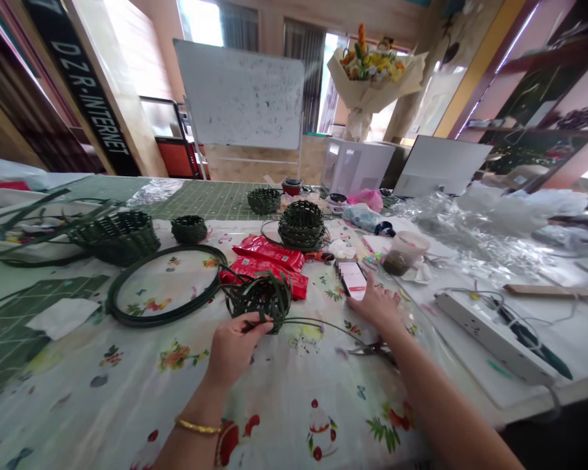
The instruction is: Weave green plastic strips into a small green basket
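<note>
Along the left edge of the table, long green strips (29, 223) are lying in a loose bunch, with a large woven basket (117, 239) sitting against them and a small woven basket (189, 229) just to its right. Nearer the person, a white sheet (63, 318) is lying on the flowered tablecloth (294, 385), and a dark green hoop (166, 285) is lying flat just beside it. The left hand (234, 349), wearing a gold bangle (198, 427), is closed around the lower edge of a half-woven basket (261, 299), which is being held just above the cloth, right of the hoop, with loose strips sticking out. One long strip (318, 324) is running from it toward the right. Just behind it, red packets (269, 253) are lying flat, and two more woven baskets (301, 225) are sitting farther back. The right hand (375, 303) is spread wide on the cloth, holding nothing, its fingertips (367, 281) touching the bottom of a phone (351, 279). Scissors (372, 350) are lying just below that hand. Farther right, a jar (406, 251) is standing near a heap of clear plastic (494, 222), and a white power strip (490, 333) is lying near the table's edge.
</note>
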`<act>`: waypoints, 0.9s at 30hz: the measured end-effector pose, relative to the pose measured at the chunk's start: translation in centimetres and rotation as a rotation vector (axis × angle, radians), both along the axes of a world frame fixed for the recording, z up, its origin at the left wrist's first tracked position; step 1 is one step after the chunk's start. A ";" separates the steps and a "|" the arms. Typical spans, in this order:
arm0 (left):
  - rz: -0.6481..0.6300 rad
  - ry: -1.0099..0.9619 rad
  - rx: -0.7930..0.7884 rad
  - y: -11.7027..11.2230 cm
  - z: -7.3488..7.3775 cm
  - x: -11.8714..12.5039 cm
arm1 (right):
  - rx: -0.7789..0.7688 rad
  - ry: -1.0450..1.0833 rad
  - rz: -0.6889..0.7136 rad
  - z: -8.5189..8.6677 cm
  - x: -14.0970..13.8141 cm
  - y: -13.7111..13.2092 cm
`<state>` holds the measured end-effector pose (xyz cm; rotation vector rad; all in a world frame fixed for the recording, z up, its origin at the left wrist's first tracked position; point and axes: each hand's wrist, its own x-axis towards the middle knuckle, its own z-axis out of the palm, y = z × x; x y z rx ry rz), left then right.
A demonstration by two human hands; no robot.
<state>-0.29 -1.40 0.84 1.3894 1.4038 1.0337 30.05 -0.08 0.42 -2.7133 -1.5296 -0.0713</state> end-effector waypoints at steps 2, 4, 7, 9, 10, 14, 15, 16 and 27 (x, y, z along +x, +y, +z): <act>0.009 -0.056 -0.034 0.2 -0.3 0.0 | 0.011 0.001 -0.010 0.0 0.8 0.5; 0.028 -0.150 -0.079 0.5 -0.5 0.0 | 0.045 0.013 -0.021 0.1 1.0 0.7; 0.050 -0.352 -0.090 0.7 -0.6 0.0 | 0.241 0.166 0.110 0.6 -0.6 0.0; 0.054 -0.469 -0.069 0.8 -0.5 0.0 | 0.329 0.382 0.305 1.1 -3.0 -1.1; 0.054 -0.500 -0.064 0.8 -0.5 0.0 | 0.324 0.438 0.374 1.3 -4.4 -1.7; 0.053 -0.502 -0.078 0.4 -0.2 0.3 | 0.472 1.007 0.656 1.6 -10.3 -4.1; 0.049 -0.490 -0.084 0.3 -0.1 0.5 | 0.497 1.147 0.678 1.4 -11.5 -4.3; 0.040 -0.472 -0.091 0.1 0.1 0.6 | 0.522 1.273 0.672 1.1 -12.4 -4.5; -0.198 -0.642 -0.262 -1.2 1.3 1.4 | 0.843 0.814 0.831 0.2 -12.9 -4.3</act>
